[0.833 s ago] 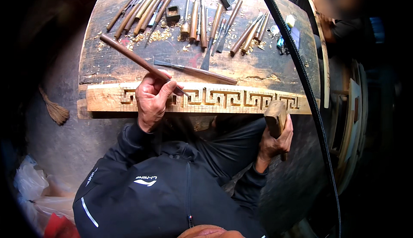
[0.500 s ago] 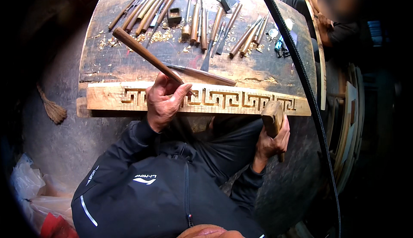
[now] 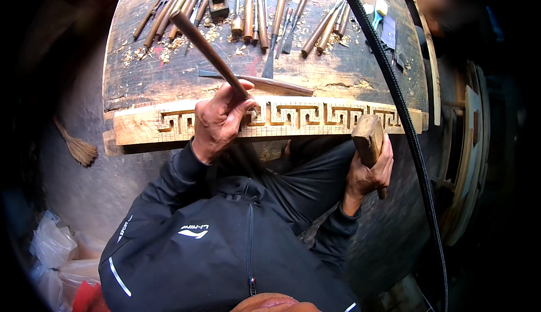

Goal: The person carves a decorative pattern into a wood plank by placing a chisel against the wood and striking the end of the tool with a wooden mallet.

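My left hand (image 3: 217, 121) is closed round a long wooden-handled chisel (image 3: 207, 50). It leans up to the left, and its lower end meets the carved pattern of a long pale board (image 3: 138, 127). A geometric key pattern is cut into that board over a pencilled grid. Fingers and thumb partly hide the tool's tip. In my right hand (image 3: 371, 171) is a wooden mallet (image 3: 368, 136), its block-shaped head up beside the board's near edge towards the right end. Behind the board another chisel (image 3: 282, 85) lies flat on the bench.
Wood chips and several chisels (image 3: 256, 19) cover the far side of the worn bench (image 3: 127, 81). A small dark square box (image 3: 218, 7) stands among them. A black braided cable (image 3: 394, 81) crosses the right side. Another person (image 3: 445, 7) is at the far right. A straw brush (image 3: 79, 145) lies left.
The whole view has shifted and tilted a little. The chisel in my left hand stands somewhat steeper, its lower end still at the pattern. Both hands keep their hold.
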Available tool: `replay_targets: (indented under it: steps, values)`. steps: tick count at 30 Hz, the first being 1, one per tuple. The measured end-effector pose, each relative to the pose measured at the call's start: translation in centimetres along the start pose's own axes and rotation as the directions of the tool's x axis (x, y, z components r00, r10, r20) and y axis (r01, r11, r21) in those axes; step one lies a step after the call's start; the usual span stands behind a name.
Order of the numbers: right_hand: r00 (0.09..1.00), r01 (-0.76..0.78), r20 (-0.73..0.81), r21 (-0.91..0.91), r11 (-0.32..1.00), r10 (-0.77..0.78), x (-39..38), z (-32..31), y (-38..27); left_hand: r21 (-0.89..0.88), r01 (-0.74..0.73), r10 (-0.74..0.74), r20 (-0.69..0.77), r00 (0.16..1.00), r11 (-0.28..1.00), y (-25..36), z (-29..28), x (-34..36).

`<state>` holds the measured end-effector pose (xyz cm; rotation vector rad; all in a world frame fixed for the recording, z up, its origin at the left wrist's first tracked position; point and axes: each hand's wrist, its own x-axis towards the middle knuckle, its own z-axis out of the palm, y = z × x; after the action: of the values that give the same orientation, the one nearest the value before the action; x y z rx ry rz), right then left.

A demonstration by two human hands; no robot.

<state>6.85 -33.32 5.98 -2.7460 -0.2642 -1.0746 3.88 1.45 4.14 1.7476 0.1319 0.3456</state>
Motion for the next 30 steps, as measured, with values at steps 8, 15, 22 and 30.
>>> replay_targets:
  steps: [8,15,22,30]
  values:
    - [1.0,-0.005,-0.019,-0.012,1.0,0.005,-0.2,0.3,0.1,-0.089,0.178,-0.15,0.252,0.956,0.98,-0.4,-1.7,3.6]
    - [1.0,-0.004,-0.011,-0.01,1.0,0.004,-0.1,0.4,0.0,-0.212,0.212,-0.154,0.26,0.953,0.954,-1.2,-1.7,3.6]
    - [1.0,0.012,-0.018,-0.017,1.0,-0.012,-0.2,0.5,0.1,-0.267,0.246,-0.173,0.269,0.947,0.932,-0.9,-1.4,3.6]
    - [1.0,0.022,-0.006,-0.027,0.999,-0.022,-0.4,0.5,0.4,-0.208,0.234,-0.176,0.264,0.948,0.95,-1.1,-1.5,3.7]
